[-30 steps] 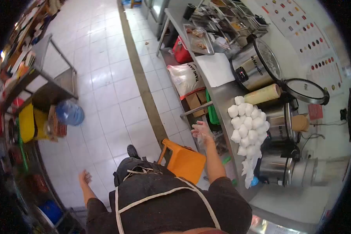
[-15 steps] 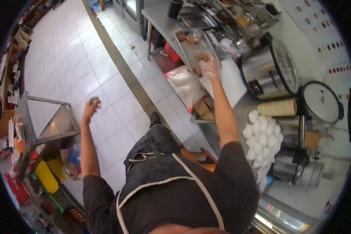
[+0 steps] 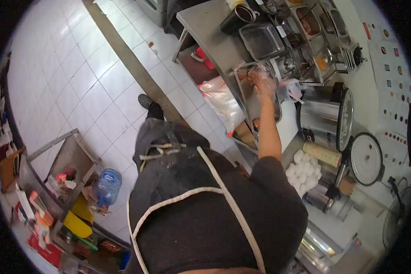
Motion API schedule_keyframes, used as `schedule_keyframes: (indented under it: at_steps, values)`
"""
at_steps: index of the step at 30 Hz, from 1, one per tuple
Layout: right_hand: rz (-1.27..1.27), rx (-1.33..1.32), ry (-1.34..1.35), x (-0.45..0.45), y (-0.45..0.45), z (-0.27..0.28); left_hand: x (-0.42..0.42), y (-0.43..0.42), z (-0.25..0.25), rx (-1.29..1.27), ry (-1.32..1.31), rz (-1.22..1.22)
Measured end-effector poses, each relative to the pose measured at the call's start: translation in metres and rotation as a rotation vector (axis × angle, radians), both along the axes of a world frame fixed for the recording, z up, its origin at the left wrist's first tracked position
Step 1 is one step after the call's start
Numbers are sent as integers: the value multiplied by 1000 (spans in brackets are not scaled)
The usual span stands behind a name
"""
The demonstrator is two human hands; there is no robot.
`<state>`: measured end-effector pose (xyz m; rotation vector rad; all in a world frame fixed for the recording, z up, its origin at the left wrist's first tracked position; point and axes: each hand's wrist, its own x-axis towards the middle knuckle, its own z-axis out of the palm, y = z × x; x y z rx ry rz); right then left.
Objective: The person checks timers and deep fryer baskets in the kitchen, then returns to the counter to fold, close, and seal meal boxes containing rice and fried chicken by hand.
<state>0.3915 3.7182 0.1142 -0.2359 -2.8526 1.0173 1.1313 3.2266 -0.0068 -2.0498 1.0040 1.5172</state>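
Observation:
My right hand, in a clear plastic glove, reaches into the far end of a shallow metal tray on the steel counter. Brown food pieces lie around its fingertips, but blur and the shiny plastic hide whether the fingers grip any of them. Another brown piece rests at the tray's near end. A white board lies on the counter beside my forearm. My left hand is out of view.
A steel cooker, its round lid and bundled white balls are at the right. Beyond the tray stand a dark pan and a black container. A blue water bottle stands on the floor at left.
My right hand has moved with its glove to the tray's far end; the brown pieces it held up are no longer distinct. My left hand has left the view. My body has shifted forward.

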Motion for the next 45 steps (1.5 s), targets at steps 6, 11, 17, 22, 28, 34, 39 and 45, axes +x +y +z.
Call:
schedule_keyframes:
  at_steps: [6, 11, 17, 22, 28, 34, 39, 45]
  values:
    - [-249, 842, -97, 8, -50, 47, -276, -233, -85, -255, 363, -4]
    - [-333, 1477, -219, 39, 19, 58, -627, -444, -18, -400, 703, -295]
    - [-205, 404, 383, -179, -284, 119, -878, -566, 49, -753, 1268, -532]
    - [462, -408, 468, -381, -614, 182, -860, -640, 9, -623, 721, -1137]
    - [1095, -710, -139, -469, -1063, 216, -651, -764, 4, -647, 642, 322]
    - [1354, -645, -706, -466, -1406, 105, -492, -739, -31, -977, -193, 1369]
    - [1374, 476, -106, -483, -1517, 56, -603, -809, -37, -434, 56, 1442]
    - [1510, 724, 280, -611, -1453, -155, -765, -1237, -47, -502, 405, 1024]
